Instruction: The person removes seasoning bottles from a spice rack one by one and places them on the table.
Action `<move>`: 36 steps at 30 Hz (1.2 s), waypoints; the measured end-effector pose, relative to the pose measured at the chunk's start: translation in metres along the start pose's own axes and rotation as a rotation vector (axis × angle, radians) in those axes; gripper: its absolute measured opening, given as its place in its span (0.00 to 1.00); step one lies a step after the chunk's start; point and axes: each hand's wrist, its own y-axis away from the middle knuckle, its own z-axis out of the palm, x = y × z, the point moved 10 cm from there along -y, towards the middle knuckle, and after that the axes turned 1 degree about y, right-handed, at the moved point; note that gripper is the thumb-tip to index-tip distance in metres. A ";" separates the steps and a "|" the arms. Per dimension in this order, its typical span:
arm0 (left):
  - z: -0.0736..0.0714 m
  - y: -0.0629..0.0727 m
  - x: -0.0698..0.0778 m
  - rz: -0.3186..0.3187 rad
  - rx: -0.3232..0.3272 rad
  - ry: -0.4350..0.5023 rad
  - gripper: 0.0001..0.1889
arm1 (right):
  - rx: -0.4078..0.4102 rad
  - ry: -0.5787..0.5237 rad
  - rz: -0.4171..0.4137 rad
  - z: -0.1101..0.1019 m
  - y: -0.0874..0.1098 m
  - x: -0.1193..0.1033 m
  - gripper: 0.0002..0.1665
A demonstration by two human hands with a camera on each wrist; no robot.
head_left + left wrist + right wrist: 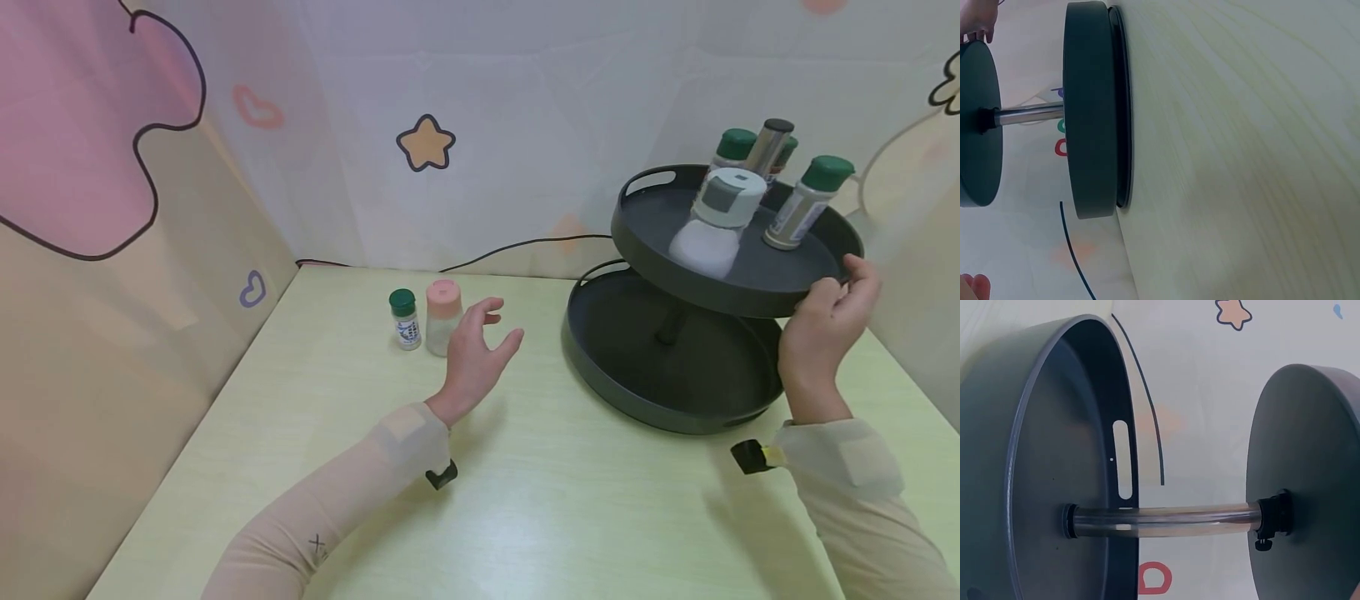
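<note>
A two-tier black round rack stands at the right of the table. My right hand (828,333) holds the rim of its upper tray (720,287) at the right side. That tray carries a white-lidded jar (716,225), a green-capped shaker (806,208) and more bottles behind them. Below it, the lower tray (675,383) holds nothing visible. My left hand (476,362) hovers over the table with fingers loosely bent and nothing in its grasp. Just behind it stands a pink-capped jar (442,312), partly hidden by the hand, beside a small green-capped shaker (406,321).
The pale wooden table (510,517) meets a printed cloth backdrop (510,167) at its back edge. A thin black cable (525,244) runs along the backdrop. A metal post (1166,522) joins the two trays.
</note>
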 end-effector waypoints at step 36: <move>0.004 -0.005 0.018 -0.007 0.028 0.069 0.23 | -0.117 -0.249 0.110 0.002 -0.035 0.021 0.23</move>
